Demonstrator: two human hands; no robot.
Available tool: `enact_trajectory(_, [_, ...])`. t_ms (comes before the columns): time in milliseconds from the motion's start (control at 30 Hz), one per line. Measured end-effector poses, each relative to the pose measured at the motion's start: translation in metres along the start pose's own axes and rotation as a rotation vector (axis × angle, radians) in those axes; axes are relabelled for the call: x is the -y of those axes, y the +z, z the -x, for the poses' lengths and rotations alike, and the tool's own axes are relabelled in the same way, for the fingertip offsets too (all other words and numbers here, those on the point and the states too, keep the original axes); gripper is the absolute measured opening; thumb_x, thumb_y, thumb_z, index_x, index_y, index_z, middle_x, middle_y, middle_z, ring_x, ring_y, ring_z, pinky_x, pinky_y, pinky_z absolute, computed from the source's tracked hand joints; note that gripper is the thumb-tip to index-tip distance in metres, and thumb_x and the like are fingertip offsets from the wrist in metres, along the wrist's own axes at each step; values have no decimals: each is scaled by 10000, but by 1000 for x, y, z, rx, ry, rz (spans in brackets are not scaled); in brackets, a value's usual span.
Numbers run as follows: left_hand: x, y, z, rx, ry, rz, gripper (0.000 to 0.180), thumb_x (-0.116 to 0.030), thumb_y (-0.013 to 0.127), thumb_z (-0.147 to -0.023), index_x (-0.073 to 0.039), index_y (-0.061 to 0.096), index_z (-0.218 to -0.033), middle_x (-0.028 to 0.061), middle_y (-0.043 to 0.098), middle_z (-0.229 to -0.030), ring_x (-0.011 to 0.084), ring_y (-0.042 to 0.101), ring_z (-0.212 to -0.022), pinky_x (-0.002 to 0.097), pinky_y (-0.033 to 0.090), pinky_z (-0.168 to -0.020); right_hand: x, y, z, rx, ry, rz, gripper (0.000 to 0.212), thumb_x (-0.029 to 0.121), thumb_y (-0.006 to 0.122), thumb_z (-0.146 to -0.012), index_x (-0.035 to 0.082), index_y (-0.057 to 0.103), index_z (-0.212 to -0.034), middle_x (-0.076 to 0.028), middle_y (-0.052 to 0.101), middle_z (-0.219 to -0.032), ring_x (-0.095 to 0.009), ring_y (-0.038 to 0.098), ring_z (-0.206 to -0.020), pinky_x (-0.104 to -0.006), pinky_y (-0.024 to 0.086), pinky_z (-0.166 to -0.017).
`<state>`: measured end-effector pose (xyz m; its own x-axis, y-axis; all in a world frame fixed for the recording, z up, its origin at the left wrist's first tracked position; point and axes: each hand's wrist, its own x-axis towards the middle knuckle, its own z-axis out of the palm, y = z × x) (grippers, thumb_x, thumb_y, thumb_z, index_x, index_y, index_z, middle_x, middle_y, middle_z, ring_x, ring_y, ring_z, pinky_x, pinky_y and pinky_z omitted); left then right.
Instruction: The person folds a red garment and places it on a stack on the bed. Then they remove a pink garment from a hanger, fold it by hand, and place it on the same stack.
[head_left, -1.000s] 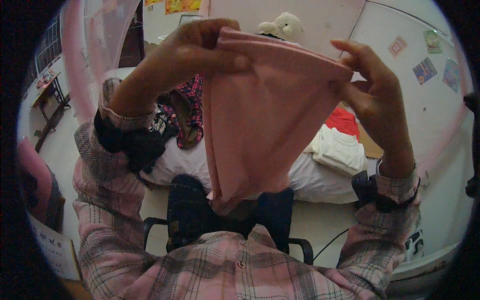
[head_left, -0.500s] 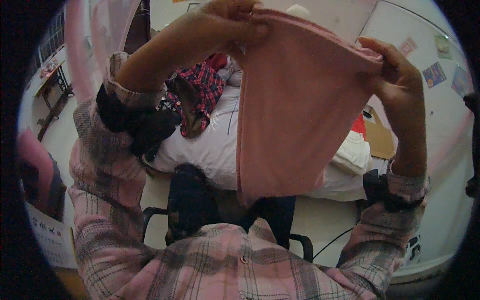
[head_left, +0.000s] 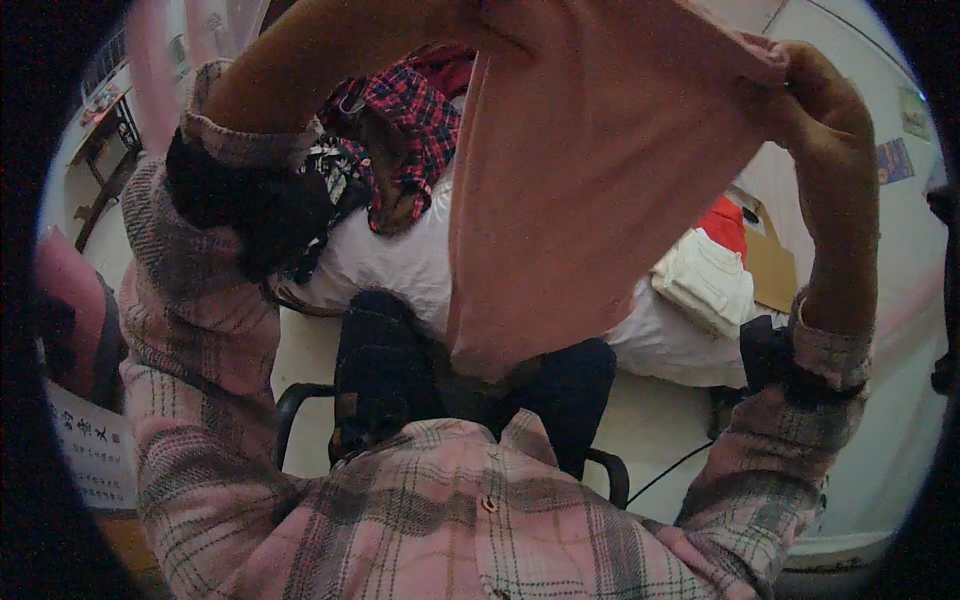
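Note:
A plain pink garment [head_left: 590,190] hangs in front of me, stretched between both raised hands, with its lower part narrowing over my lap. Its exact kind does not show. My left hand [head_left: 480,25] grips its upper left corner at the picture's top edge, where the fingers are partly cut off. At the upper right corner, by the bunched hem, my right hand [head_left: 820,95] is closed on the cloth with the thumb pressed to its near side.
Behind the garment stands a bed with a white sheet [head_left: 390,270]. A red-and-black plaid shirt [head_left: 415,125] lies in a heap at its left. On the right are folded white clothing [head_left: 705,280], a red cloth [head_left: 722,225] and brown cardboard [head_left: 775,270]. Chair armrests [head_left: 610,475] flank my legs.
Both hands have risen and spread a little, pulling the pink garment up and wider. My left hand has gone partly out of the picture; more of the white clothing and red cloth shows.

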<state>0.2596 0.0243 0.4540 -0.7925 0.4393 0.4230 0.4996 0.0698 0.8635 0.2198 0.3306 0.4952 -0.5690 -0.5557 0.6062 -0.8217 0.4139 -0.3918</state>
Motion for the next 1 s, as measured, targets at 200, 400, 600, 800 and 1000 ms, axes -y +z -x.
enact_trajectory(200, [7,-12,7,-45,-66,168,371,-165,612,-925,-16,552,-1260,88,654,-1118,206,647,-975,381,541,-852,5,34,4,-45,39,-197,248,191,626,-938,-12,649,-1078,-66,692,-986,-123,639,-902,-286,503,-843])
enact_trajectory(400, [21,-23,8,-157,-104,334,386,-164,610,-923,15,533,-1256,82,656,-1101,216,668,-934,387,581,-797,2,44,1,-49,172,-399,244,61,607,-882,-29,642,-1105,-66,689,-1002,-115,641,-899,-272,505,-846])
enact_trajectory(600, [42,-16,13,-98,0,382,391,-164,560,-952,18,494,-1292,109,609,-1177,230,679,-938,446,603,-784,-16,34,6,149,312,-444,297,-40,595,-774,-21,651,-1065,-58,695,-953,-122,649,-865,-275,518,-831])
enact_trajectory(800, [50,2,24,-127,-29,395,379,-155,582,-946,-4,511,-1287,82,635,-1124,212,672,-951,412,604,-790,-15,44,16,229,338,-467,499,-22,684,-768,-33,553,-1250,-111,655,-1134,-168,627,-1015,-321,512,-901])
enact_trajectory(1000, [48,21,25,-81,-125,392,362,-153,595,-944,-13,522,-1270,71,646,-1088,206,666,-960,387,602,-763,0,50,18,313,171,-308,751,35,770,-727,-11,435,-1397,-158,578,-1271,-238,566,-1158,-380,450,-1011])
